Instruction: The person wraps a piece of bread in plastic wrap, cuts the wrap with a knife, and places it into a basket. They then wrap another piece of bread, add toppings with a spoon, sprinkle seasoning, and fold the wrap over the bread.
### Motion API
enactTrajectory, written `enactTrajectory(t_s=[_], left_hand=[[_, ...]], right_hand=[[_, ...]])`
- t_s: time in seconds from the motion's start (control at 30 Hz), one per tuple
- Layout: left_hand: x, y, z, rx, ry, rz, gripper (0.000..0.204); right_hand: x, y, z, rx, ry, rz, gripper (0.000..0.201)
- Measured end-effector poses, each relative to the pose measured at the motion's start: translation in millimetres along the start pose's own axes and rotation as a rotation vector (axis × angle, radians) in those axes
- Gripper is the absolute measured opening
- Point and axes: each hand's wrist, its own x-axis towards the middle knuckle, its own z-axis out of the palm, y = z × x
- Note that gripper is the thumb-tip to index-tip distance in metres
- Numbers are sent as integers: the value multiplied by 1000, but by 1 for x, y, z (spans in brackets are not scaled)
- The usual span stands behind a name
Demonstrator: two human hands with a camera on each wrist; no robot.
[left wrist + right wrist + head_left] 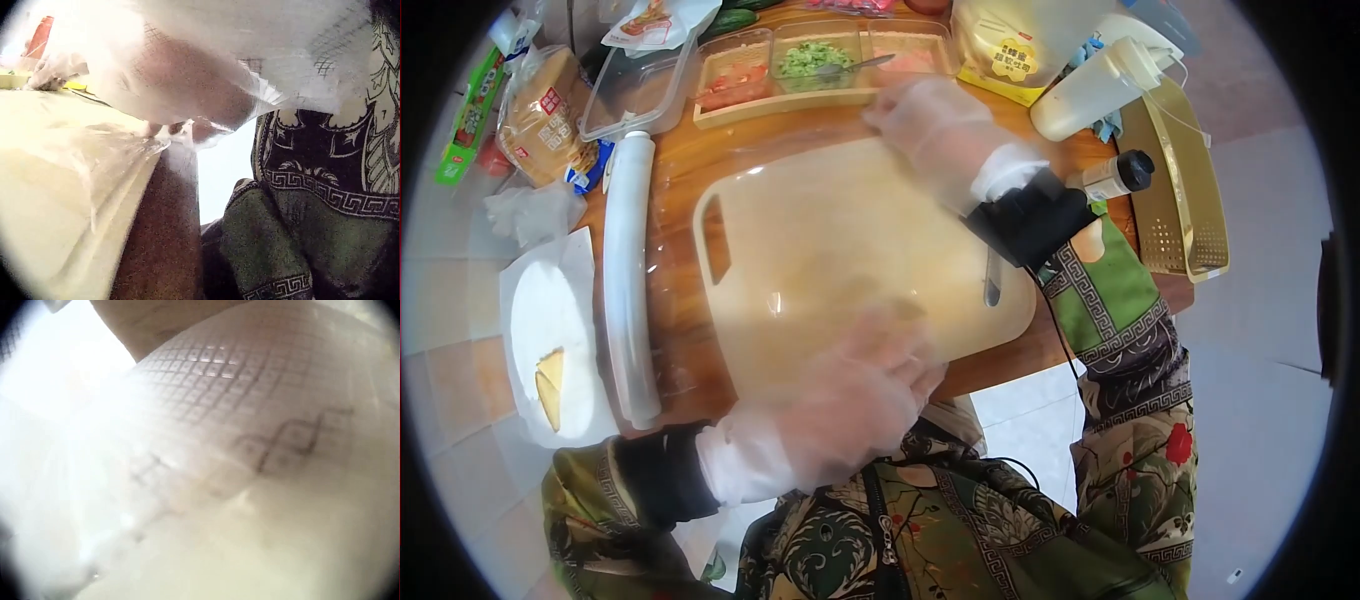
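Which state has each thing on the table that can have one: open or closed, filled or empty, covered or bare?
Clear box: open, no lid on.
Middle container: uncovered, with chopped green food and a spoon in it.
Left container: uncovered, with red food in it.
Small bottle: black cap on.
Squeeze bottle: top on, tilted in view; fill level unclear.
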Motion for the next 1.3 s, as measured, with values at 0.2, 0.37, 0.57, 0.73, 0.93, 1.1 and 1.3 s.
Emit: enactTrajectory(t_s=[0.2, 0.37, 0.57, 0.73, 0.93, 1.1, 1.3], left_hand=[[10, 4, -5, -455, 10, -4, 62], [-1, 3, -15, -532, 18, 128, 67], [-37, -23, -25, -538, 260, 14, 68], [-41, -83, -15, -316, 112, -820, 42], [-52, -137, 27, 49, 314, -674, 38], [-52, -146, 27, -23, 157, -658, 37], [-55, -151, 43, 67, 237, -593, 32]], right_hand=[[-8, -26, -21, 28, -95, 300, 29], [-22, -23, -17, -79, 21, 100, 21], [-12, -14, -19, -131, -118, 195, 33], [-27, -1, -21, -216, -2, -6, 28], [-64, -48, -55, 98, 67, 335, 28], [-142, -51, -12, 1220, -63, -389, 10], [-160, -118, -10, -122, -147, -802, 20]])
